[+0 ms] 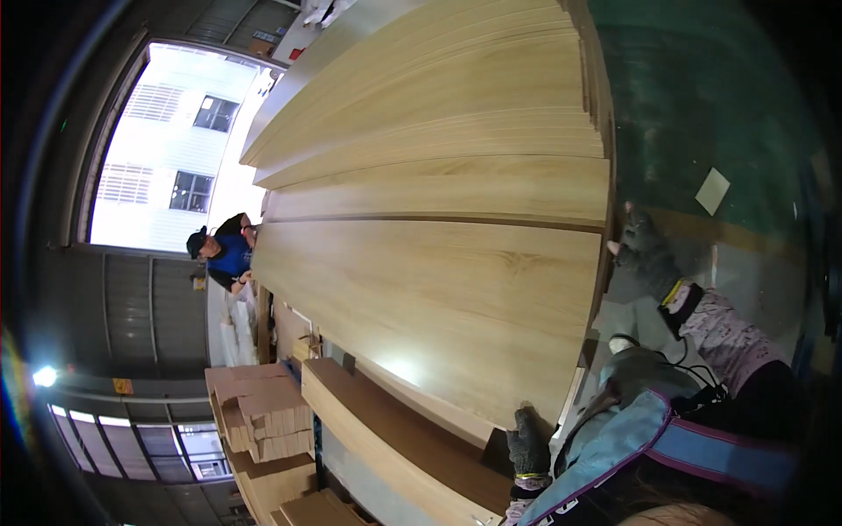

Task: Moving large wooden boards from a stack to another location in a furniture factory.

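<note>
A long, pale wood-grain panel (430, 298) lies in front of me, its far end by a co-worker. My left hand (529, 447), in a dark grey glove with bare fingertips, is closed on the panel's near left corner; part of its grip is hidden. At the near edge, farther right, my right hand (647, 254) is in a similar glove with thumb and finger apart. Its thumb tip is close to the edge; whether it touches I cannot tell. Beside the panel runs a tall stack of matching panels (465, 96), separated from it by a narrow dark gap.
A co-worker (230, 254) in a dark cap and blue top stands at the far end, hands by the panels. To the left are a brown-faced board (403, 416) and stacked brown boards (272, 412). A pale scrap (712, 191) lies on the green floor (702, 114).
</note>
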A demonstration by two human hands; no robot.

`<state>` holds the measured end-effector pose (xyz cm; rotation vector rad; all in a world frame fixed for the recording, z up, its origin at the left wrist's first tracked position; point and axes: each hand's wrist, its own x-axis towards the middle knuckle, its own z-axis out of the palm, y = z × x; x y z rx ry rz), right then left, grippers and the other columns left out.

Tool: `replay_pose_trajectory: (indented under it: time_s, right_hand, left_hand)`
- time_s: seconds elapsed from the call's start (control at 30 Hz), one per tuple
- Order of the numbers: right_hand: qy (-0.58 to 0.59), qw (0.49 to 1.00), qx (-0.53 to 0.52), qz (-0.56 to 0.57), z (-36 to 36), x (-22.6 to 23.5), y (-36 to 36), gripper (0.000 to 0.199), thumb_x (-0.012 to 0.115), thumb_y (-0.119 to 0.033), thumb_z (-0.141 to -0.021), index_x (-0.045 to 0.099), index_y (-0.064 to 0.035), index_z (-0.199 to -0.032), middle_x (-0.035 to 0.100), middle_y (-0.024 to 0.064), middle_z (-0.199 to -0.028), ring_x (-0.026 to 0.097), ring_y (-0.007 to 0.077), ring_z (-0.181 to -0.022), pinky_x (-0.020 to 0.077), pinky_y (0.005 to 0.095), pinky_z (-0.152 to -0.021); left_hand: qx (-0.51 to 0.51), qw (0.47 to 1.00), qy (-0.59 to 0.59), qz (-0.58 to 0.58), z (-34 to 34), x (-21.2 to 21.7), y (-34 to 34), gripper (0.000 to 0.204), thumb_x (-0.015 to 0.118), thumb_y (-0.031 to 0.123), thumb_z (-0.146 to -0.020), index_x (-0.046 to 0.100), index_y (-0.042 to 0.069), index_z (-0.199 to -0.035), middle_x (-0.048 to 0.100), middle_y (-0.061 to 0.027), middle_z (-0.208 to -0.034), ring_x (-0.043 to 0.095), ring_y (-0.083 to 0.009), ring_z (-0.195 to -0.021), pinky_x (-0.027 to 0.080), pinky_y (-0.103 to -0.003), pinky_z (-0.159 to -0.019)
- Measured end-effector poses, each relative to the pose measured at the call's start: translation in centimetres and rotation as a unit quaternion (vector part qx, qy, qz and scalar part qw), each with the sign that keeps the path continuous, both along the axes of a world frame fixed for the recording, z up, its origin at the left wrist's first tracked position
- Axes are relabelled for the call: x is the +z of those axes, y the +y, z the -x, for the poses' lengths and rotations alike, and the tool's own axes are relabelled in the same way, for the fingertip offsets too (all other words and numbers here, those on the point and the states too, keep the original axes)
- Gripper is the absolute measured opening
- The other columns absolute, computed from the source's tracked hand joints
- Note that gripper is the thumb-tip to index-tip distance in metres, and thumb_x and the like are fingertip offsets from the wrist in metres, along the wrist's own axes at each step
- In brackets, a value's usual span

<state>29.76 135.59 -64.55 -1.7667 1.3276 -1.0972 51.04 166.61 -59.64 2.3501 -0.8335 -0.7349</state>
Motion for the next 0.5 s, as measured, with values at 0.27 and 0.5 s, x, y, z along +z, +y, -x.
replay_pose_trajectory:
  time_s: [0.27, 0.5]
  right_hand:
    - [0.017, 0.979, 0.005, -0.203, -2.6, 1.4, 0.2, 0.096, 0.066, -0.042, -0.077, 0.010, 0.0040, -0.139, 0.024, 0.0240, -0.141, 0.026, 0.0326, -0.131, 0.0248, 0.0350, -0.106]
    - [-0.050, 0.968, 0.010, -0.245, -4.4, 1.5, -0.6, 0.082, 0.060, -0.040, -0.082, 0.018, 0.0039, -0.137, 0.033, 0.0252, -0.135, 0.032, 0.0343, -0.127, 0.0278, 0.0379, -0.104]
  left_hand:
    - [0.062, 0.975, 0.206, 0.049, 1.5, 0.5, -5.2, 0.046, 0.048, 0.040, -0.091, 0.062, -0.002, -0.099, 0.065, -0.0160, -0.091, 0.061, -0.0249, -0.081, 0.047, -0.037, -0.069]
    - [-0.266, 0.947, -0.174, 0.051, -1.3, -3.3, -4.1, 0.042, 0.051, 0.041, -0.089, 0.061, 0.003, -0.105, 0.061, -0.0194, -0.080, 0.059, -0.0310, -0.078, 0.047, -0.040, -0.067]
